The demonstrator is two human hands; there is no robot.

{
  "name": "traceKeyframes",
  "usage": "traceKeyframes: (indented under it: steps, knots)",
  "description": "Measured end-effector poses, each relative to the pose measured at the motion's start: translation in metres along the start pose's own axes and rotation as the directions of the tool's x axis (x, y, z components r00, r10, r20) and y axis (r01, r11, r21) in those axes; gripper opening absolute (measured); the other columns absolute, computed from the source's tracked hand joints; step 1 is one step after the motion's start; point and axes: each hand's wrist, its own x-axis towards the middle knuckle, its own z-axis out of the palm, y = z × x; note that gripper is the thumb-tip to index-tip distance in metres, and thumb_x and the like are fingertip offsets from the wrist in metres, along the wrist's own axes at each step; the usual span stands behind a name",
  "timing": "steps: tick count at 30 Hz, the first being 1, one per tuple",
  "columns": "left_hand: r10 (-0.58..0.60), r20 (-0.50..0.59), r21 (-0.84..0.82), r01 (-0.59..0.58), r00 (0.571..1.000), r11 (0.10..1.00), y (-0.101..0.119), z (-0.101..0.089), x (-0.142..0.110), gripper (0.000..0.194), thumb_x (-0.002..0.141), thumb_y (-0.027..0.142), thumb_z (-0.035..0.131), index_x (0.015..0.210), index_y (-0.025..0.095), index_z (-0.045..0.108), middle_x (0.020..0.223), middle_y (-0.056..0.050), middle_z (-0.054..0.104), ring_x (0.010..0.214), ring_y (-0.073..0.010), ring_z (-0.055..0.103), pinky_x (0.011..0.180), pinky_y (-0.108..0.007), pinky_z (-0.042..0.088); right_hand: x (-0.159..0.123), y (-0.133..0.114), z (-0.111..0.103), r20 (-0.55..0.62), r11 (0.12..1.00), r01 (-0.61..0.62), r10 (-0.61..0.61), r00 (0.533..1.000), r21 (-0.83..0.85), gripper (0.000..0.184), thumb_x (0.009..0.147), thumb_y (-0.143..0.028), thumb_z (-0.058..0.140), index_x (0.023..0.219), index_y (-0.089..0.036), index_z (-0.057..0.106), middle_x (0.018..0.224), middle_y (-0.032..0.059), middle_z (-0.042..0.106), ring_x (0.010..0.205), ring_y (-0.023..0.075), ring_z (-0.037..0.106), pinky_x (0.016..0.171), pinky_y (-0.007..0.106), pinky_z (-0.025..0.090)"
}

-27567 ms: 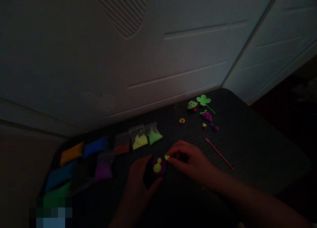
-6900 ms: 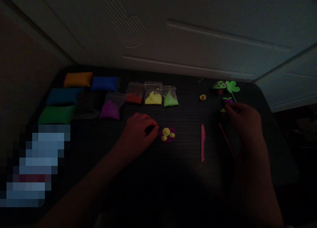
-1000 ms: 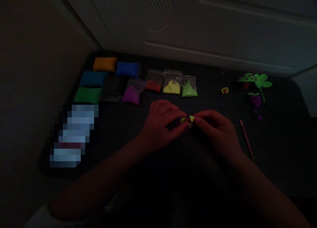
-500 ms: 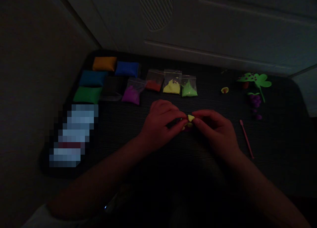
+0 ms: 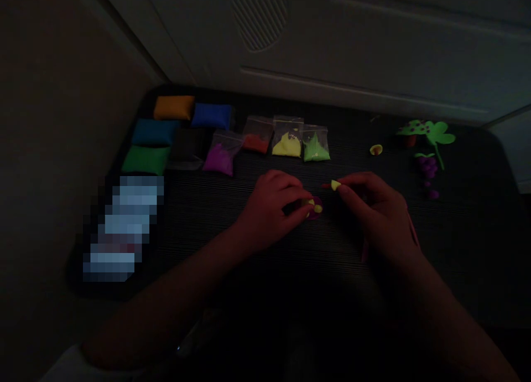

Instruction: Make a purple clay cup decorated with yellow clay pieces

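Observation:
My right hand [image 5: 375,207] pinches a small clay mushroom [image 5: 336,185] with a yellow cap. Its thin red stem points left, held just above the table. Thumb and fingers of my left hand [image 5: 276,205] close around the left side of a purple clay disc [image 5: 317,200], which lies on the table. Yellow clay lumps [image 5: 318,209] sit on the disc, partly covered by those fingertips. The mushroom is apart from the disc, up and to its right. Under my right hand, a pink modelling knife [image 5: 365,252] and a thin pink stick tool [image 5: 412,230] show only in part.
Bags of coloured clay, such as yellow [image 5: 287,144], light green [image 5: 316,149] and purple [image 5: 219,158], line the back left of the dark table. At right are a spotted mushroom [image 5: 410,141], a green clover [image 5: 440,134], purple grapes [image 5: 427,165] and a small yellow-rimmed piece [image 5: 375,149].
Over the last half second my right hand has drawn the mushroom right and up, away from the disc. My left fingers stay at the disc, now more in view.

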Motion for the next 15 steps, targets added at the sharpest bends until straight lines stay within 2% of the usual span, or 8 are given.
traceKeyframes:
  steps: [4, 10, 15]
  knots:
    - [-0.01, 0.043, -0.016, 0.011, 0.999, 1.0, -0.0008, 0.0022, 0.0002, 0.018, 0.079, 0.032, 0.058, 0.092, 0.022, 0.067, 0.09, -0.003, 0.063, 0.09, -0.0169, 0.052, 0.083, -0.035, 0.04, 0.0025, 0.0, -0.0027, 0.069, 0.982, 0.118, -0.108, 0.992, -0.151, 0.011, 0.082, -0.029, 0.055, 0.088, -0.024, 0.062, 0.086, 0.0021, 0.063, 0.078, 0.0162, 0.057, 0.069, 0.031, 0.044]
    - [-0.017, 0.032, -0.075, 0.019, 0.999, 0.997, -0.0024, 0.0035, 0.0005, 0.016, 0.079, 0.027, 0.059, 0.09, 0.018, 0.065, 0.089, -0.003, 0.064, 0.09, -0.0154, 0.053, 0.083, -0.032, 0.042, 0.0043, 0.003, -0.0016, 0.178, 0.955, 0.225, -0.192, 0.965, -0.191, 0.01, 0.081, -0.027, 0.055, 0.088, -0.021, 0.06, 0.087, 0.0027, 0.062, 0.083, 0.0158, 0.057, 0.073, 0.03, 0.044]
    - [-0.048, 0.05, -0.129, 0.054, 0.998, 0.99, -0.0042, 0.005, 0.0005, 0.014, 0.08, 0.026, 0.058, 0.09, 0.018, 0.065, 0.089, -0.001, 0.064, 0.091, -0.0134, 0.054, 0.084, -0.03, 0.042, 0.0037, 0.0033, -0.0009, 0.192, 0.948, 0.247, -0.21, 0.959, -0.199, 0.011, 0.081, -0.027, 0.055, 0.088, -0.02, 0.06, 0.087, 0.0032, 0.062, 0.083, 0.0165, 0.057, 0.073, 0.031, 0.044]
